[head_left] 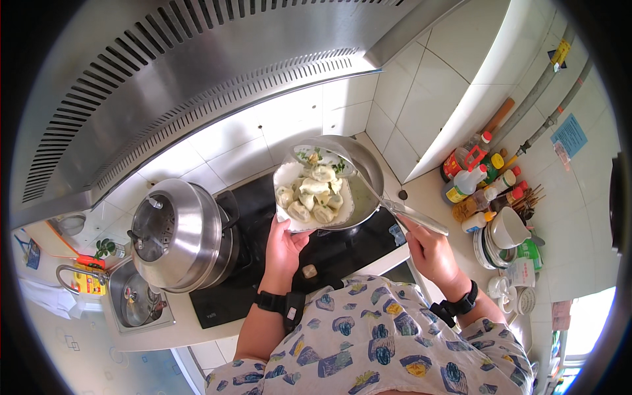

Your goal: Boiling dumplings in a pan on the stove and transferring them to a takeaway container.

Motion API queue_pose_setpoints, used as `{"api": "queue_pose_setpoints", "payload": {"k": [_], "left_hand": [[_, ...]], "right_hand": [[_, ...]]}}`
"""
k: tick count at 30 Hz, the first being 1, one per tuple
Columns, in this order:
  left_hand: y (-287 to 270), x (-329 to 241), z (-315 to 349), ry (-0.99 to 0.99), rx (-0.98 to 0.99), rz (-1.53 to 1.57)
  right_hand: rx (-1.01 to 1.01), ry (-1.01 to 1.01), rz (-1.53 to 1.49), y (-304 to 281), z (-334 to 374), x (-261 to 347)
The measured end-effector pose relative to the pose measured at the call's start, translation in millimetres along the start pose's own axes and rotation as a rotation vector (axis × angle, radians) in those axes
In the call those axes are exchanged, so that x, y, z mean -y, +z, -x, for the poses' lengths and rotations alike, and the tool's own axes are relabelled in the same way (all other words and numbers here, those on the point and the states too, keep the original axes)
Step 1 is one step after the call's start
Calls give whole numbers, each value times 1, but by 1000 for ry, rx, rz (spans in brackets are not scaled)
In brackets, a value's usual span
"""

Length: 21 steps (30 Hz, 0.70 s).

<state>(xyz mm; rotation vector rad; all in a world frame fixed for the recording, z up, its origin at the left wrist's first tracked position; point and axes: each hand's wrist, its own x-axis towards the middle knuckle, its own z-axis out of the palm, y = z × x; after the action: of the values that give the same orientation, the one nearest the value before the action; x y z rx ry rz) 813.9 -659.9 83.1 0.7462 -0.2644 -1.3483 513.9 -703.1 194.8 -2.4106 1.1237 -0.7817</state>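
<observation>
My left hand (284, 249) grips the near edge of a white bowl (345, 209) and holds it above the cooktop. Several pale dumplings (315, 197) are piled in it. My right hand (431, 253) is closed round the metal handle of a skimmer (416, 217). Its round mesh head, with bits of green leaf and some food in it, is over the far side of the bowl. Behind and to the right of the bowl is a wide metal pan (370, 168) with cloudy, greenish liquid, partly hidden by the bowl and skimmer.
A lidded steel steamer pot (181, 237) stands left on the black glass cooktop (263, 289). Further left is a sink (141, 296) with a tap. Bottles (464, 184) and stacked bowls (503, 227) crowd the right counter. A range hood (197, 85) hangs overhead.
</observation>
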Motion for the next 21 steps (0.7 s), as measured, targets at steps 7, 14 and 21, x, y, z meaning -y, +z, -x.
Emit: {"api": "queue_pose_setpoints", "payload": {"k": [7,14,21], "left_hand": [[-7,0,6,-11,17,-29],[-11,-3,16,-30,-21,-66],[-13,-9,22,-40,-18,-116]], "right_hand": [[-36,45,-65,10,6,-10],[107,755,-1163,8,6,-2],[69,732,-1146,6,15,7]]}}
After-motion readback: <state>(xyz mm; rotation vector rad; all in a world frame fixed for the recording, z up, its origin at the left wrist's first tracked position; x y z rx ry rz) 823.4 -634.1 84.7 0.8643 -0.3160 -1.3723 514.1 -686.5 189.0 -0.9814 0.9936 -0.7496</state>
